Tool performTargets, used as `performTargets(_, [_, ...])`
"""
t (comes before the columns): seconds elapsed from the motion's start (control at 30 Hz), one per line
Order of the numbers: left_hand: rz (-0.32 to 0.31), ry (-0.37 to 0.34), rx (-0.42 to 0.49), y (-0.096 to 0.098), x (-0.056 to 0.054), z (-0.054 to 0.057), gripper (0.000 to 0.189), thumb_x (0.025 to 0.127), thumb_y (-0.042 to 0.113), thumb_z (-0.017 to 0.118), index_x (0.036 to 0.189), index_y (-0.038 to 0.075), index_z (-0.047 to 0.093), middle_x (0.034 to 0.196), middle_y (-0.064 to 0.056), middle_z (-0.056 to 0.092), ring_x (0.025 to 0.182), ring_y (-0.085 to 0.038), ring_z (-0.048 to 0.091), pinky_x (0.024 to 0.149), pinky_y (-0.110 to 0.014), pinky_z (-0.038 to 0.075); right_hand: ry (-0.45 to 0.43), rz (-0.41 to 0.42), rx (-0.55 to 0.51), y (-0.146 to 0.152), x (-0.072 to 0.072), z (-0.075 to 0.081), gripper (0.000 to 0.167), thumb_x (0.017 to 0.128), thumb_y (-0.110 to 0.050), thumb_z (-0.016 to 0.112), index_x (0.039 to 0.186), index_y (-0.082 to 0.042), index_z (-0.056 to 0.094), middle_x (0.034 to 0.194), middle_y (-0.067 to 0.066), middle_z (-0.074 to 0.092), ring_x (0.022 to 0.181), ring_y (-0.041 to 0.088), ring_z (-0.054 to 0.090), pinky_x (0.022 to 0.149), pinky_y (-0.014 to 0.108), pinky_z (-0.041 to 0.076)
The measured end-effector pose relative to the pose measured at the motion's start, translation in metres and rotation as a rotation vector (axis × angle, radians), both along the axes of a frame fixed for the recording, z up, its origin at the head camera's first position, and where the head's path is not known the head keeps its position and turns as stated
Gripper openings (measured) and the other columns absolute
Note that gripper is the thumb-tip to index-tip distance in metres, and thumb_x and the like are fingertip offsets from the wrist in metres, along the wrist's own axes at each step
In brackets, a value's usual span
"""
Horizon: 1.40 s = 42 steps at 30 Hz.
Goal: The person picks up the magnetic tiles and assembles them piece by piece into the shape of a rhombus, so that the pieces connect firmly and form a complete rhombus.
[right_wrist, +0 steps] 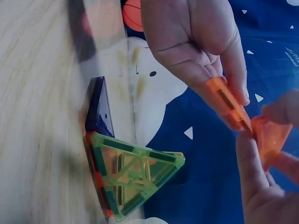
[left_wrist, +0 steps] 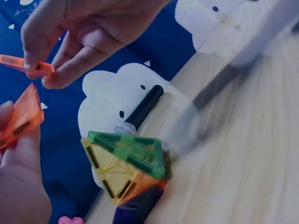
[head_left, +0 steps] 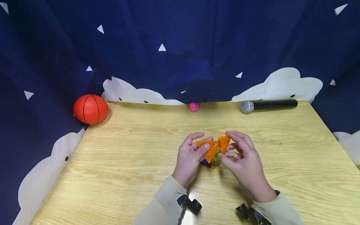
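My left hand pinches an orange triangular magnetic tile between thumb and fingers. A second orange tile is pinched in my right hand. The two tiles are close together above the table; in the right wrist view the left hand's tile and the right hand's tile appear edge to edge, though I cannot tell whether they touch. Beneath them on the table stands a small built shape with a green tile, a yellow tile, an orange one partly hidden, and a purple tile beside it.
On the wooden table, a red ball sits at the back left corner. A pink rubber duck is at the back middle, and a microphone lies at the back right. A dark blue curtain hangs behind.
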<state>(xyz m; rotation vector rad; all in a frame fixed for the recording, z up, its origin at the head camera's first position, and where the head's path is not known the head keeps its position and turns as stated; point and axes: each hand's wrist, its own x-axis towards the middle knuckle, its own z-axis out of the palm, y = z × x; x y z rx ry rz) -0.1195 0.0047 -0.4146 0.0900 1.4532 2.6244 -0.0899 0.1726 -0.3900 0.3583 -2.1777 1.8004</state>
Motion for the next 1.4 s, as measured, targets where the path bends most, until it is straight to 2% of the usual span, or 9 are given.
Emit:
performTargets(0.23, [0.115, 0.046, -0.081, -0.002, 0.001, 0.006, 0.032, 0.096, -0.001, 0.065, 0.127, 0.005, 0.061, 0.114, -0.021, 0.071, 0.106, -0.030, 0.070, 0.081, -0.035, 0.058, 0.078, 0.114, -0.114, -0.008, 0.002, -0.006, 0.071, 0.066, 0.035, 0.065, 0.131, 0.011, 0.050, 0.141, 0.021, 0.042, 0.107, 0.015, 0.063, 0.085, 0.022, 0.054])
performTargets(0.47, [0.206, 0.133, -0.150, 0.000, 0.004, 0.006, 0.024, 0.091, -0.001, 0.070, 0.111, -0.007, 0.058, 0.107, -0.020, 0.073, 0.101, -0.029, 0.072, 0.080, -0.035, 0.059, 0.132, 0.157, -0.202, -0.015, 0.004, -0.012, 0.066, 0.067, 0.037, 0.062, 0.127, 0.015, 0.047, 0.143, 0.027, 0.041, 0.115, 0.018, 0.064, 0.088, 0.027, 0.054])
performTargets(0.67, [0.293, 0.371, -0.349, 0.003, 0.010, 0.008, 0.017, 0.088, 0.001, 0.075, 0.099, 0.001, 0.061, 0.104, -0.012, 0.075, 0.096, -0.024, 0.073, 0.075, -0.034, 0.060, 0.163, 0.179, -0.201, -0.017, 0.005, -0.016, 0.065, 0.068, 0.037, 0.062, 0.127, 0.016, 0.049, 0.142, 0.023, 0.047, 0.118, 0.016, 0.064, 0.088, 0.026, 0.054])
performTargets(0.77, [0.300, 0.451, -0.393, 0.002, 0.013, 0.011, 0.017, 0.089, 0.003, 0.074, 0.096, 0.003, 0.059, 0.106, -0.010, 0.074, 0.098, -0.023, 0.072, 0.072, -0.034, 0.060, 0.163, 0.223, -0.202, -0.017, 0.006, -0.017, 0.066, 0.069, 0.038, 0.060, 0.130, 0.016, 0.047, 0.139, 0.017, 0.051, 0.117, 0.016, 0.064, 0.087, 0.029, 0.054])
performTargets(0.9, [0.226, 0.440, -0.448, -0.002, 0.014, 0.015, 0.015, 0.092, 0.005, 0.070, 0.103, 0.006, 0.060, 0.113, -0.006, 0.071, 0.099, -0.020, 0.070, 0.068, -0.028, 0.059, 0.165, 0.259, -0.192, -0.015, 0.005, -0.016, 0.066, 0.070, 0.038, 0.057, 0.132, 0.017, 0.044, 0.135, 0.016, 0.051, 0.114, 0.017, 0.065, 0.086, 0.029, 0.055])
performTargets(1.07, [0.012, 0.364, -0.522, -0.010, 0.012, 0.021, 0.031, 0.095, 0.007, 0.064, 0.126, 0.014, 0.062, 0.122, -0.007, 0.067, 0.095, -0.016, 0.069, 0.073, -0.031, 0.060, 0.120, 0.196, -0.113, -0.006, 0.002, -0.010, 0.067, 0.072, 0.034, 0.060, 0.134, 0.011, 0.048, 0.133, 0.013, 0.054, 0.109, 0.013, 0.065, 0.084, 0.023, 0.055])
performTargets(1.17, [-0.125, 0.303, -0.504, -0.015, 0.010, 0.024, 0.043, 0.095, 0.003, 0.060, 0.136, 0.014, 0.057, 0.125, -0.010, 0.064, 0.089, -0.020, 0.070, 0.077, -0.037, 0.060, 0.065, 0.171, -0.072, 0.001, 0.000, -0.007, 0.067, 0.075, 0.031, 0.059, 0.136, 0.007, 0.050, 0.133, 0.012, 0.054, 0.107, 0.013, 0.065, 0.080, 0.022, 0.056])
performTargets(1.27, [-0.248, 0.266, -0.485, -0.020, 0.008, 0.028, 0.055, 0.093, -0.005, 0.056, 0.145, 0.013, 0.049, 0.131, -0.010, 0.061, 0.093, -0.021, 0.070, 0.081, -0.037, 0.059, 0.009, 0.128, -0.007, 0.007, -0.002, -0.005, 0.065, 0.078, 0.027, 0.058, 0.139, 0.002, 0.052, 0.130, 0.014, 0.056, 0.104, 0.012, 0.066, 0.072, 0.021, 0.057])
performTargets(1.4, [-0.340, 0.285, -0.530, -0.025, 0.007, 0.032, 0.068, 0.092, -0.007, 0.058, 0.153, 0.015, 0.038, 0.139, -0.006, 0.059, 0.104, -0.014, 0.067, 0.085, -0.028, 0.057, -0.038, 0.079, 0.064, 0.012, -0.003, -0.005, 0.063, 0.081, 0.023, 0.058, 0.138, -0.003, 0.055, 0.122, 0.017, 0.060, 0.099, 0.008, 0.067, 0.066, 0.021, 0.056])
